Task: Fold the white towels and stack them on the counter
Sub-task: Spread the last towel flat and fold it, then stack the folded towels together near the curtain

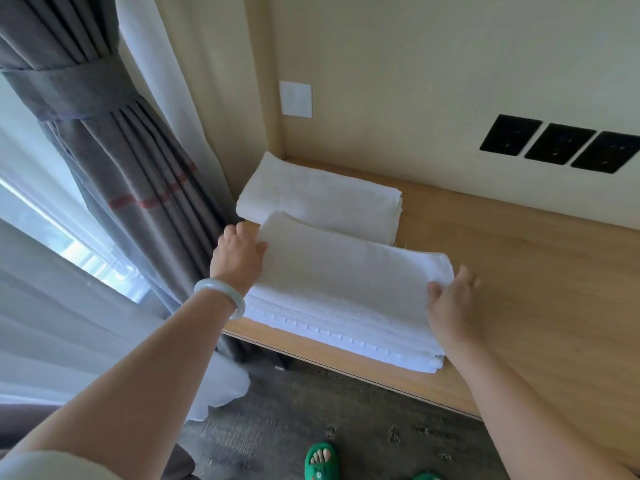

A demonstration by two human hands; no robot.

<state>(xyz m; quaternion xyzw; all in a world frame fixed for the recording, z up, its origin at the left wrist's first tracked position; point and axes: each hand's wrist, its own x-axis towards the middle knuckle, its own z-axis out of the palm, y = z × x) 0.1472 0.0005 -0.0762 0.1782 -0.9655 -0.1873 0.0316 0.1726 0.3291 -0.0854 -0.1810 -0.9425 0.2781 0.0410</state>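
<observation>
A folded white towel (349,282) lies on top of a stack of white towels (346,334) at the front left of the wooden counter (519,271). My left hand (239,258), with a pale bangle on the wrist, holds the top towel's left end, thumb on top. At the towel's right end my right hand (453,306) touches the edge with its thumb, fingers spread and relaxed. Behind, against the wall corner, lies another folded white towel (318,199).
A tied grey curtain (114,140) and a sheer white curtain hang directly left of the counter. Three black sockets (557,143) and a white plate (295,99) sit on the back wall. Dark carpet and my green slipper (321,460) are below the counter's front edge.
</observation>
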